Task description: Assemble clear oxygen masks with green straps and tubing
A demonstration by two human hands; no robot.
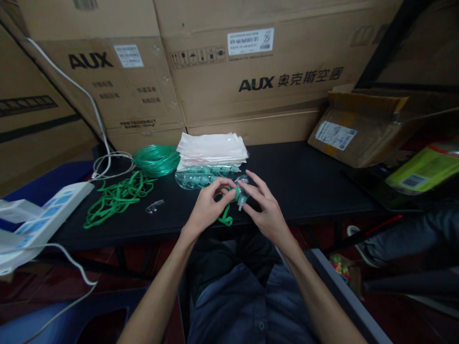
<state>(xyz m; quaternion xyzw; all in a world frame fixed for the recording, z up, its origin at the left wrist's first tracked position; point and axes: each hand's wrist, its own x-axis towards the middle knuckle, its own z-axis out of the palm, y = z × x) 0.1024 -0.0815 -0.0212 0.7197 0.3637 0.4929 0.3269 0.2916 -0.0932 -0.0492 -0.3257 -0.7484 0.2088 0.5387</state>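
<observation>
A clear plastic oxygen mask with a pale connector is between my hands, above the front of the black table. My left hand pinches a green elastic strap at the mask's side, and one end of the strap hangs down. My right hand grips the mask between thumb and fingers, with the index finger raised. Just behind my left hand lies a row of clear masks with green connectors. My fingers partly hide the held mask.
White flat packets are stacked behind the masks. Left of them are a coil of green tubing, tangled green straps, small clear pieces and a white power strip. An opened carton stands at right; large cartons line the back.
</observation>
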